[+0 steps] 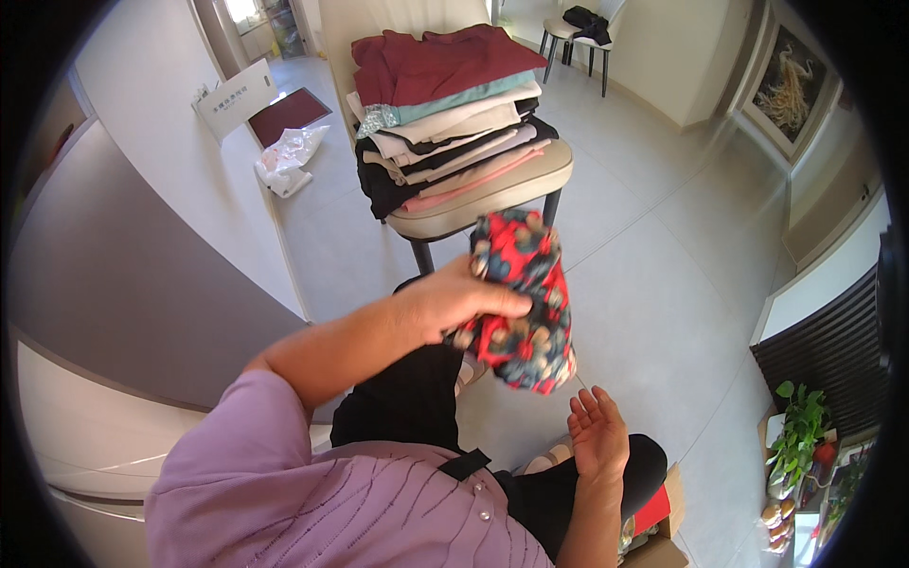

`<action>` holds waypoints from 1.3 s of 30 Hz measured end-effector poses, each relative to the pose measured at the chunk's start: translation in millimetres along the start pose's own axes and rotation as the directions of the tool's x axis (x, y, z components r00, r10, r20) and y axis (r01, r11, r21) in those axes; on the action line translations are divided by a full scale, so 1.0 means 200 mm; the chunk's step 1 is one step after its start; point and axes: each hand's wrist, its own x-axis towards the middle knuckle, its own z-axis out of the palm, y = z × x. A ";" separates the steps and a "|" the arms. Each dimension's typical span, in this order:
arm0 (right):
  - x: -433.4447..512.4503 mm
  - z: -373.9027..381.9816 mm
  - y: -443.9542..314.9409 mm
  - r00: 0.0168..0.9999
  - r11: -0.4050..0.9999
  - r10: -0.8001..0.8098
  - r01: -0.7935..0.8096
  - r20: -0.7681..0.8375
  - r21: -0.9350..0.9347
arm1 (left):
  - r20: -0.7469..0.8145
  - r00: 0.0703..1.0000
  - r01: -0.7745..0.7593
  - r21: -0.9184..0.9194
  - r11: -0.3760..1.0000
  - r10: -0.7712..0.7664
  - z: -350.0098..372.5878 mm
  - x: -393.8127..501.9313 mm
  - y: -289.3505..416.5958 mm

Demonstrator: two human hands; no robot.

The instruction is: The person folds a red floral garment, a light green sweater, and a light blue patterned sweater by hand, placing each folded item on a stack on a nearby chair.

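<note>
My left hand (454, 295) grips a folded bundle of floral fabric (532, 348), patterned in red, dark blue and beige. The thumb lies across the bundle and the other fingers are hidden beneath it. Just below the bundle's lower end, my right hand (599, 434) is raised near my knee, palm showing, with nothing in it. Beyond the bundle, a stack of folded clothes rests on a cream upholstered chair (490, 202). On top of that stack lies a dark red garment (440, 67), over a teal one (469, 96) and several white, black and pink pieces.
A cardboard box (657, 550) stands on the floor beside my right leg. Left of the chair are a plastic bag (287, 160) and a dark red doormat (291, 117). A second chair (561, 30) with black cloth is at the back. Potted greenery (799, 426) is at right.
</note>
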 end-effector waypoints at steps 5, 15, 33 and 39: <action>0.03 -0.04 -0.03 0.999 1.000 -0.004 0.003 -0.033 -0.015 | -0.155 0.969 -0.169 0.160 0.972 0.194 0.01 0.35 0.58; 0.07 0.02 -0.07 0.999 1.000 0.001 -0.002 -0.048 -0.024 | -0.553 0.651 -0.289 0.453 0.843 0.520 -0.76 0.77 1.34; 0.10 0.06 -0.08 1.000 0.996 0.008 -0.006 0.024 -0.085 | -0.529 0.756 -0.127 0.459 0.880 0.385 -1.13 0.55 1.27; 0.09 0.05 -0.10 1.000 0.994 -0.016 0.017 0.011 -0.111 | -0.454 0.475 0.075 0.874 0.480 0.753 -0.99 0.53 1.20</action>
